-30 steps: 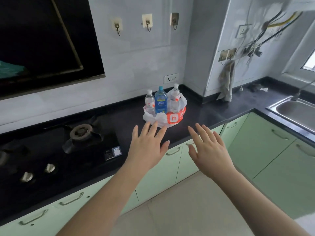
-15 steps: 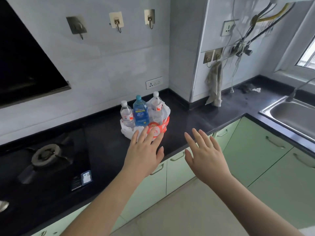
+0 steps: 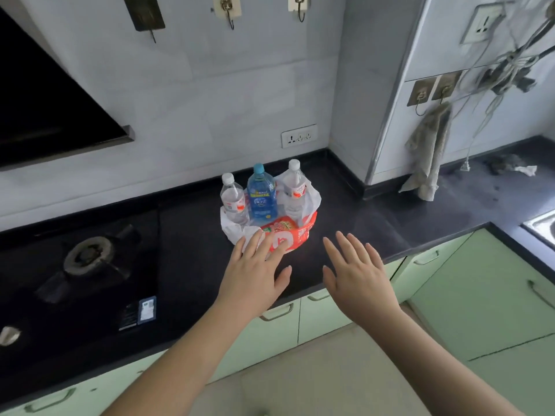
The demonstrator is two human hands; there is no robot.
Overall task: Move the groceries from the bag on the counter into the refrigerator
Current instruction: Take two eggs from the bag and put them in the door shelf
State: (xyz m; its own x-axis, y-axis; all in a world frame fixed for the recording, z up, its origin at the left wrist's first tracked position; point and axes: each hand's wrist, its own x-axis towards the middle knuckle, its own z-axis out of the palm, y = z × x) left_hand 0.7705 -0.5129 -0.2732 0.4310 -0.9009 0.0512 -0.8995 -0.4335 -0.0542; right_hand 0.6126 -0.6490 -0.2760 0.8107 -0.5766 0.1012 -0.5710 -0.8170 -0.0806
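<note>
A white and orange plastic bag (image 3: 303, 232) sits on the black counter (image 3: 192, 235). Out of it stand a clear water bottle (image 3: 234, 198) on the left, a blue bottle (image 3: 262, 197) in the middle and another clear bottle (image 3: 294, 190) on the right. A red packet (image 3: 279, 226) lies at the bag's front. My left hand (image 3: 255, 271) reaches forward with straight fingers, its fingertips over the bag's front edge. My right hand (image 3: 357, 271) hovers flat over the counter, to the right of the bag and apart from it. No refrigerator is in view.
A gas stove (image 3: 87, 259) occupies the counter at the left under a dark range hood (image 3: 45, 100). A grey cloth (image 3: 426, 154) hangs from a wall hook at the right. A steel sink (image 3: 540, 226) shows at the right edge. Green cabinets (image 3: 468, 289) run below the counter.
The view has come closer to the counter. Both hands have stretched forward, and the left fingertips now reach the bag's front edge.
</note>
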